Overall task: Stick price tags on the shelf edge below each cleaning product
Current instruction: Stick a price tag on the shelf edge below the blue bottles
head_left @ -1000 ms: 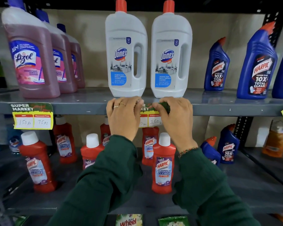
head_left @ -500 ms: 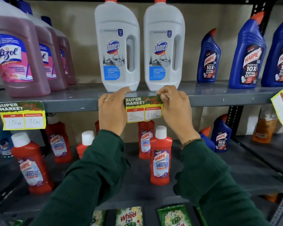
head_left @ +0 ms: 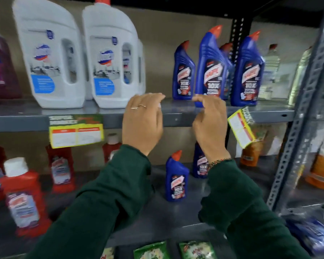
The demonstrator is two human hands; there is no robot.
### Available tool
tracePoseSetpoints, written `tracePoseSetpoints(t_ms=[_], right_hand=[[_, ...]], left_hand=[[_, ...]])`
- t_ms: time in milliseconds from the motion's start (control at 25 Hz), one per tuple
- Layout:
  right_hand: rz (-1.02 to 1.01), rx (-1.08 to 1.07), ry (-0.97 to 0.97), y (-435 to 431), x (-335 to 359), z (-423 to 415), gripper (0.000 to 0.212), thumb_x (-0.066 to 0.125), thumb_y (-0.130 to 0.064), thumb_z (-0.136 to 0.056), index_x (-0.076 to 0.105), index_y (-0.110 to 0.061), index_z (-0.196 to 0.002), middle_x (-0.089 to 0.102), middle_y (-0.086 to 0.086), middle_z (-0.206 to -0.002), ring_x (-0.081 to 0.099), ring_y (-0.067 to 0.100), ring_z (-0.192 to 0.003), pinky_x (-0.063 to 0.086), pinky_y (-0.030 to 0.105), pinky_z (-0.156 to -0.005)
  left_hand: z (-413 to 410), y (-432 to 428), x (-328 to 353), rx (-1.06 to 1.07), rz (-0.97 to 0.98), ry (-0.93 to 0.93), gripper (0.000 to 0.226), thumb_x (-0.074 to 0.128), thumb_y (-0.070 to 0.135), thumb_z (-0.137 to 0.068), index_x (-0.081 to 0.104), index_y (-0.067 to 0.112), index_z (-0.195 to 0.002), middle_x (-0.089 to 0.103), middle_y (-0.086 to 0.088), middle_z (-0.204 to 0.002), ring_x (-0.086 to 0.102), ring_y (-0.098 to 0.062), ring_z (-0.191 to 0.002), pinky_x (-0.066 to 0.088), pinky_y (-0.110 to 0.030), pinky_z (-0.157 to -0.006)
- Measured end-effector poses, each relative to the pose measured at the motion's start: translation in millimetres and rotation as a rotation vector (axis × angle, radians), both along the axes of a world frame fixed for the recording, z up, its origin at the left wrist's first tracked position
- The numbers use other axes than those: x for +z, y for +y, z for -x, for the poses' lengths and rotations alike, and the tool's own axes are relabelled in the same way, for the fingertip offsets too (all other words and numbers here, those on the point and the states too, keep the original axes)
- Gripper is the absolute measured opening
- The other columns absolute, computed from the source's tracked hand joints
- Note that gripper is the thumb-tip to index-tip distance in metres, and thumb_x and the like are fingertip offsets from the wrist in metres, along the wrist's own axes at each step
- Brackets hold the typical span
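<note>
Grey steel shelf edge point(head_left: 178, 118): runs across the scene from left to right, blurred by camera motion
Purple cleaner bottle point(head_left: 0, 71): far left on the upper shelf, cut off by the frame edge
White Domex bottles point(head_left: 51, 58): two side by side on the upper shelf, orange caps at the top edge of view
Stuck price tag point(head_left: 76, 130): yellow-bordered, green "SUPER MARKET" header, fixed to the shelf edge below the white bottles; figures unreadable
Red Harpic bottles point(head_left: 24, 199): on the lower shelf, left, white caps
Left hand point(head_left: 142, 122): raised in front of the shelf edge, right of the stuck tag; fingers curled with tips together, rings on two fingers; whether anything is pinched cannot be told
Right hand point(head_left: 209, 126): just beside the left one, a gap between them; fingertips pinched together level with the shelf top, contents not discernible; beaded bracelet at the wrist
Green sleeves point(head_left: 108, 202): cover both forearms
Blue Harpic bottles point(head_left: 210, 70): upper shelf, right of the hands, orange nozzles
Small blue Harpic bottle point(head_left: 176, 178): lower shelf, between the forearms
Tilted price tag point(head_left: 241, 128): hangs askew from the shelf edge right of the right hand, below the blue bottles
Slotted upright point(head_left: 303, 116): far right, near the camera
</note>
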State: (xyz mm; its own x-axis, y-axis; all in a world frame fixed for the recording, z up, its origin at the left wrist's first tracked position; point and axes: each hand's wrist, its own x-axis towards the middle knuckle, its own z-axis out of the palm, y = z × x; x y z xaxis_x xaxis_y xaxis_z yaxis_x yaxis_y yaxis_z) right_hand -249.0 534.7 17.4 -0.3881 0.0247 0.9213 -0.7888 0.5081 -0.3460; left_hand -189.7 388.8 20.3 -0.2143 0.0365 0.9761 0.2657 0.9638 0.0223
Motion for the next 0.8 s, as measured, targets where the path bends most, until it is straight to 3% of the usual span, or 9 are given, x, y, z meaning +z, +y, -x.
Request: tracePoseSetpoints(t_ms=[80, 160, 280, 360, 440, 560, 680, 800], right_hand=[[0.028, -0.149, -0.004, 39.8, -5.1, 17.0, 0.044, 0.048, 0.013, -0.071, 0.055, -0.006, -0.111, 0.06, 0.016, -0.114, 0.045, 0.035, -0.11, 0.036, 0.04, -0.093], [0.051, -0.244, -0.118, 70.5, -11.8, 34.0, 0.043, 0.056, 0.001, -0.076, 0.047, -0.005, -0.118, 0.053, 0.019, -0.122, 0.041, 0.037, -0.114, 0.028, 0.038, -0.094], [0.059, -0.242, -0.348, 101.4, -23.4, 52.9, 0.064, 0.069, -0.028, -0.078, 0.035, -0.005, -0.127, 0.042, 0.021, -0.129, 0.035, 0.037, -0.118, 0.022, 0.033, -0.09], [0.069, -0.174, -0.421, 116.7, -30.7, 60.8, 0.067, 0.072, -0.035, -0.076, 0.037, -0.005, -0.124, 0.045, 0.019, -0.125, 0.04, 0.034, -0.114, 0.029, 0.033, -0.087], [0.168, -0.035, -0.478, 129.7, -33.5, 67.4, 0.053, 0.072, -0.03, -0.076, 0.045, -0.006, -0.115, 0.057, 0.017, -0.114, 0.052, 0.028, -0.103, 0.041, 0.035, -0.081], [0.271, 0.085, -0.472, 145.6, -33.3, 73.2, 0.019, 0.068, -0.017, -0.081, 0.062, -0.009, -0.097, 0.07, 0.011, -0.095, 0.064, 0.02, -0.083, 0.05, 0.028, -0.065], [0.232, 0.168, -0.355, 154.4, -36.1, 67.7, 0.009, 0.066, -0.016, -0.082, 0.067, -0.015, -0.091, 0.066, -0.004, -0.082, 0.062, 0.006, -0.071, 0.049, 0.012, -0.057], [0.089, 0.244, -0.222, 158.9, -35.2, 61.9, 0.008, 0.067, -0.016, -0.082, 0.068, -0.017, -0.09, 0.062, -0.011, -0.079, 0.057, -0.003, -0.069, 0.043, 0.001, -0.062]], left_hand=[[25.3, 41.0, -3.0, 0.009, 0.026, -0.106, 0.024, 0.05, 0.004, -0.088, 0.058, 0.0, -0.109, 0.067, -0.021, -0.105, 0.057, -0.036, -0.101, 0.04, -0.05, -0.095], [48.2, 71.9, -9.4, 0.063, 0.058, -0.202, 0.026, 0.05, 0.013, -0.091, 0.057, 0.0, -0.112, 0.066, -0.021, -0.11, 0.056, -0.036, -0.105, 0.036, -0.05, -0.1], [67.6, 98.2, -18.9, 0.184, 0.085, -0.245, 0.029, 0.053, 0.021, -0.091, 0.058, -0.001, -0.111, 0.067, -0.021, -0.108, 0.059, -0.035, -0.102, 0.038, -0.049, -0.097], [73.6, 105.2, -22.6, 0.252, 0.08, -0.198, 0.028, 0.059, 0.021, -0.088, 0.061, -0.002, -0.104, 0.069, -0.021, -0.1, 0.062, -0.036, -0.094, 0.044, -0.048, -0.089], [74.6, 107.8, -24.3, 0.285, 0.064, -0.179, 0.025, 0.062, 0.021, -0.087, 0.063, -0.001, -0.1, 0.07, -0.02, -0.097, 0.063, -0.037, -0.091, 0.046, -0.048, -0.086], [73.6, 112.0, -24.4, 0.294, 0.016, -0.19, 0.026, 0.062, 0.02, -0.087, 0.062, -0.001, -0.102, 0.069, -0.021, -0.101, 0.06, -0.038, -0.096, 0.042, -0.049, -0.091], [71.4, 120.4, -19.6, 0.254, -0.101, -0.223, 0.025, 0.056, 0.018, -0.091, 0.061, 0.002, -0.109, 0.067, -0.021, -0.106, 0.056, -0.038, -0.102, 0.035, -0.051, -0.098], [66.9, 130.7, -10.3, 0.028, -0.156, -0.284, 0.028, 0.046, 0.026, -0.095, 0.057, 0.014, -0.118, 0.066, -0.014, -0.114, 0.05, -0.033, -0.114, 0.029, -0.055, -0.103]])
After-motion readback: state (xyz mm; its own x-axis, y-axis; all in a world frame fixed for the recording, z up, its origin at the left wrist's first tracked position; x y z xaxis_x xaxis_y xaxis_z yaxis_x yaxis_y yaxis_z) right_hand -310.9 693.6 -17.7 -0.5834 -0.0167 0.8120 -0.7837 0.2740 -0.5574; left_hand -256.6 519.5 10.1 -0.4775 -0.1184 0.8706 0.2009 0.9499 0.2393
